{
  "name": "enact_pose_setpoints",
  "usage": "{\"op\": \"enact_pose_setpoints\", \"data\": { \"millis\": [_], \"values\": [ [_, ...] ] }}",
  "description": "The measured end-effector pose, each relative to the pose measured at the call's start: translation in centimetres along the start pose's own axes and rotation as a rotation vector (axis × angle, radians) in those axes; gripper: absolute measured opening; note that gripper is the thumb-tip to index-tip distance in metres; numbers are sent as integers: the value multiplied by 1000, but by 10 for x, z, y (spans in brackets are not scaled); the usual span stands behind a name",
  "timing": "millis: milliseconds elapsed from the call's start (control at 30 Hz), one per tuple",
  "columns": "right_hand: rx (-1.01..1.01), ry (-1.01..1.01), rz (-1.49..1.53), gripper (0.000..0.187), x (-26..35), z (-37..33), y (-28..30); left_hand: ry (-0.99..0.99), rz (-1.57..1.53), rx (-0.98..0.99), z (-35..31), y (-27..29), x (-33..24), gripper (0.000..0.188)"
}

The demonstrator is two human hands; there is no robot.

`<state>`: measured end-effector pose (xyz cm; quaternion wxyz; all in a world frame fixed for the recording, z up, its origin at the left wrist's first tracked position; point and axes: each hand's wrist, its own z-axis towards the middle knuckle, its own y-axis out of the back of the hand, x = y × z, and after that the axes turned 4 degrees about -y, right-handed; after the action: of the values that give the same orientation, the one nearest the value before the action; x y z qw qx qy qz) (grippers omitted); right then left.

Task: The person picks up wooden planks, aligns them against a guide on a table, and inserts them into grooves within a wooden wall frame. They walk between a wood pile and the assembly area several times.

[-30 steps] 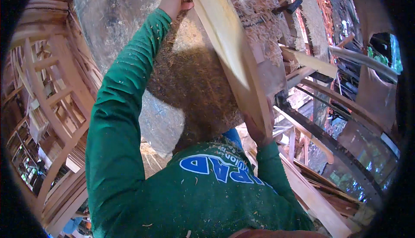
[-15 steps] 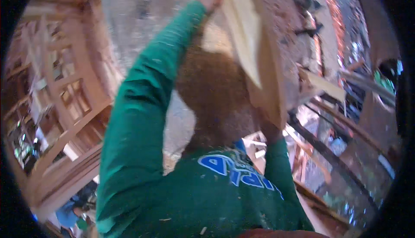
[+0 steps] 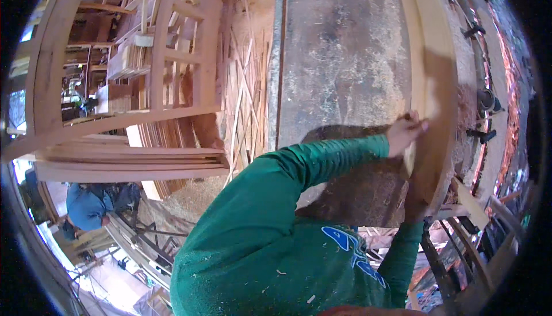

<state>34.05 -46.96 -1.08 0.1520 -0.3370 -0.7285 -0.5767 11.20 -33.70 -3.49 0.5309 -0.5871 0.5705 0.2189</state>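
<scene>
A long pale wooden plank (image 3: 441,80) lies along the right side of a worn, grey work table (image 3: 339,57), running away from me. Along its left side shows a lighter strip of wood (image 3: 409,23) with a tapered near end. My left hand (image 3: 404,134) reaches across the table, its fingers bent over the plank's left edge. In deep shadow at the plank's near end is my right hand (image 3: 415,204), which seems to hold that end; its fingers are hard to make out. Both arms wear green sleeves dusted with wood chips.
A wooden frame (image 3: 155,57) and stacked boards (image 3: 132,164) stand at the left. Thin offcuts (image 3: 244,103) lie beside the table. Black clamp-like fittings (image 3: 480,135) line a rail at right. A person in blue (image 3: 86,207) is at lower left.
My view has swung, so table and plank now sit farther right. My left hand has come back from the plank's far part toward its near end. The plank now lies lower along the table.
</scene>
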Motion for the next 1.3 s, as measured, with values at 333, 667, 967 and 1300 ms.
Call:
{"op": "enact_pose_setpoints", "data": {
  "millis": [333,667,967,1300],
  "values": [
    [-97,68,56,43,47,28,-5,-68,-187,-69,3,10,-5,71],
    [-172,235,243,38,150,69,-10,36,-40,-61,28,29,-49,69],
    [-141,318,278,35,176,112,-17,-73,-20,-117,66,48,-68,63],
    [-229,563,80,37,213,161,-25,-97,-55,-61,106,75,-83,55]
  ]
}}
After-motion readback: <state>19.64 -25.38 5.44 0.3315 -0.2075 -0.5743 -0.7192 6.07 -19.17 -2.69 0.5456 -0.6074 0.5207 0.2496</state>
